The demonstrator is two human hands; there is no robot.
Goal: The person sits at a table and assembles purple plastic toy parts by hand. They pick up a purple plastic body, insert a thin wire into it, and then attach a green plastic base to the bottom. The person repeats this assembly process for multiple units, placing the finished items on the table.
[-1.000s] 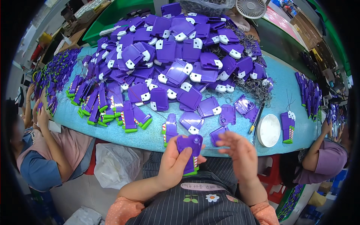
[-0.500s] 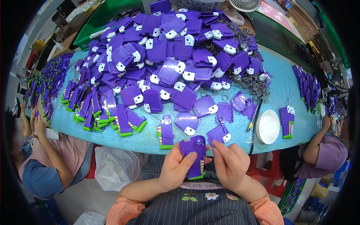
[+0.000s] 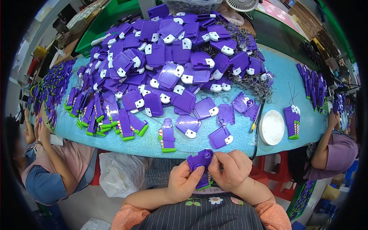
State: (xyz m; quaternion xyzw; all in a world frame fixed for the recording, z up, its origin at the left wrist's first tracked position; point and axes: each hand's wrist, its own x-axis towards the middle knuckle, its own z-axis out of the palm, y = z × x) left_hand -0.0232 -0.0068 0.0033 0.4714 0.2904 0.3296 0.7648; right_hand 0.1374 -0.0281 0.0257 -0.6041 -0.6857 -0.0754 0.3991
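Observation:
Close to my body, my left hand [image 3: 183, 179] grips a purple plastic part [image 3: 200, 159], thumb across its face. The part has a round socket at its upper right, and a green edge with red-and-white stripes shows at its lower end. My right hand [image 3: 232, 168] is closed in a pinch against the part's right edge, beside the socket. Whatever sits between those fingertips is too small to make out. On the table just beyond lie a purple panel with a white corner [image 3: 220, 138] and a purple wing-shaped piece with a green end [image 3: 167, 136].
A big heap of purple panels [image 3: 155, 55] covers the table's middle, with tangled dark wire rings [image 3: 255, 86] on its right. Green-tipped pieces [image 3: 92, 113] lie left. A white bowl [image 3: 271, 128] and a yellow-tipped tool [image 3: 253, 126] are at right. People sit at both sides.
The held part has come down slightly and tilted to the right. My right hand has moved left and closed in against its edge.

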